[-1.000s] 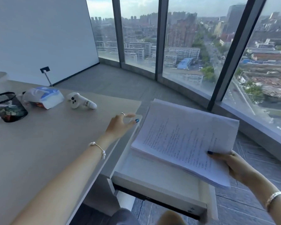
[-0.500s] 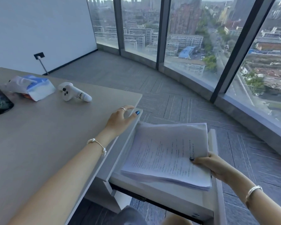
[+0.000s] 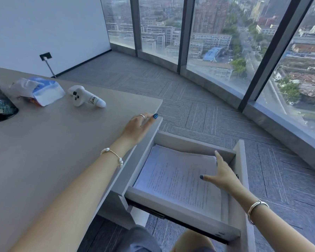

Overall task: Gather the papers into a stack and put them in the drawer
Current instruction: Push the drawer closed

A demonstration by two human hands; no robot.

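- Inside the open drawer (image 3: 180, 214), pulled out from under the desk (image 3: 44, 151), the stack of papers (image 3: 173, 180) lies flat on the drawer floor, its left edge close along the left wall and a bare strip of floor showing on the right.
- The right hand (image 3: 224, 176) is spread open, fingers extended and thumb out, at the stack's right edge; it grips nothing, and whether the fingertips touch the sheets I cannot tell.
- The left hand (image 3: 138, 128) rests open and flat on the desk's corner, holding nothing.
- Handling, as a judgement: the stack looks thick enough to carry some weight, yet each sheet is limp, so the pile would sag if lifted by one corner and the loose sheets could slide over one another.
- The best hold is probably along a long edge, thumb on top and fingers beneath, or a flat palm to nudge and square it against the drawer wall.
- In appearance, the sheets are white with lines of small dark print, too fine to read; the far edges look slightly fanned rather than perfectly squared.
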